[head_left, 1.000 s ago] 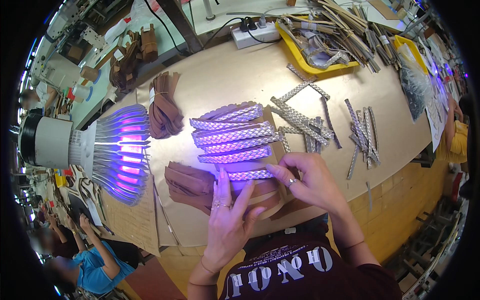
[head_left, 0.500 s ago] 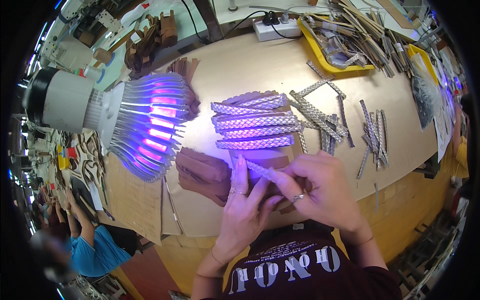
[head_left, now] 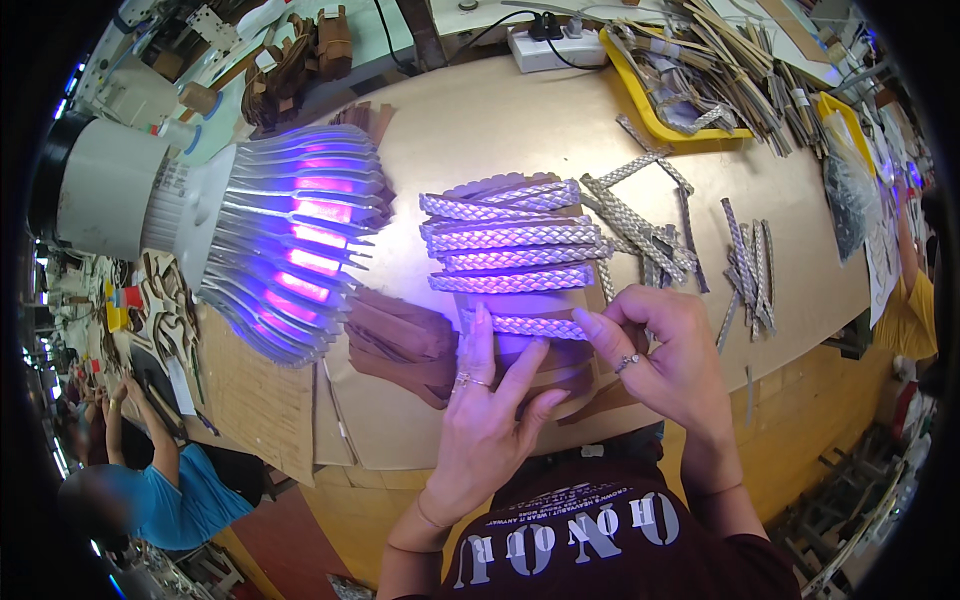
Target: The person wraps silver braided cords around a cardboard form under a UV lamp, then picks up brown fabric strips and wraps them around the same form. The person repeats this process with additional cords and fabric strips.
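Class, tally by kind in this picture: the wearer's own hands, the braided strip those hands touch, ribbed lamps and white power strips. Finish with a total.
Own hands: 2 (left hand, right hand)
Touched braided strip: 1
Ribbed lamp: 1
White power strip: 1
Total: 5

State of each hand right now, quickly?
Left hand: open, touching the nearest braid at its left end.
Right hand: closed, holding that braid's right end.

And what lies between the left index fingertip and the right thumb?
A braided strip spans from the left hand to the right hand, in the head view.
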`<act>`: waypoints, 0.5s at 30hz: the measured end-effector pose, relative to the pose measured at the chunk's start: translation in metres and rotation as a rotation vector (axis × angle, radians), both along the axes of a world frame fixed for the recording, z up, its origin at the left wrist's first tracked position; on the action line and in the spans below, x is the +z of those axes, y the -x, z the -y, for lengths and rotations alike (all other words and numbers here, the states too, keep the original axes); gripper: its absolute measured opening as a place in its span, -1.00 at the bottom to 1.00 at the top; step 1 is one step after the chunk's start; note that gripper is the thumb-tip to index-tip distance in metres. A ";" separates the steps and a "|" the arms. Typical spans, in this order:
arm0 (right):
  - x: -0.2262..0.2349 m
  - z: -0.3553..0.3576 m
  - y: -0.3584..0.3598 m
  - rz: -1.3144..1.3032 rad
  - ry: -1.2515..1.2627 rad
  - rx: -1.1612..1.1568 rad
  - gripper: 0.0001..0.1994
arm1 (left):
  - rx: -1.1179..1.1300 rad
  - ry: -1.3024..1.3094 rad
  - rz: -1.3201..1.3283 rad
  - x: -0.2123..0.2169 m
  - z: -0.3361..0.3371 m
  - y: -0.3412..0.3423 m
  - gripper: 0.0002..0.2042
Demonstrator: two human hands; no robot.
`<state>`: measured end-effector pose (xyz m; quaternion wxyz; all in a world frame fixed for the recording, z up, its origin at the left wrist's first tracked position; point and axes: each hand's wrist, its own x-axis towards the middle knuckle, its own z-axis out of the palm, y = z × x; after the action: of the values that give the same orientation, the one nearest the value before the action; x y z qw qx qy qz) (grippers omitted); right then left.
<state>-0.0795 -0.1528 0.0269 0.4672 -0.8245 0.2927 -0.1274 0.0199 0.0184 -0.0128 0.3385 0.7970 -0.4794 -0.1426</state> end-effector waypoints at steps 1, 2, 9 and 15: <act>-0.001 0.000 0.001 -0.008 -0.013 -0.001 -0.75 | -0.003 -0.017 -0.050 0.000 0.000 0.000 -0.55; -0.002 0.001 0.001 -0.015 -0.014 -0.004 -0.74 | -0.004 -0.031 -0.106 0.001 -0.001 0.000 -0.53; -0.023 0.008 0.004 -0.051 -0.038 0.004 -0.68 | -0.009 -0.080 -0.160 0.004 -0.001 0.000 -0.51; -0.034 0.011 0.008 -0.078 -0.125 0.026 -0.69 | -0.003 -0.081 -0.153 0.006 0.000 0.000 -0.51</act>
<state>-0.0874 -0.1641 -0.0076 0.5077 -0.8018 0.3073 -0.0707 0.0197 0.0180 -0.0073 0.3415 0.7961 -0.4472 -0.2229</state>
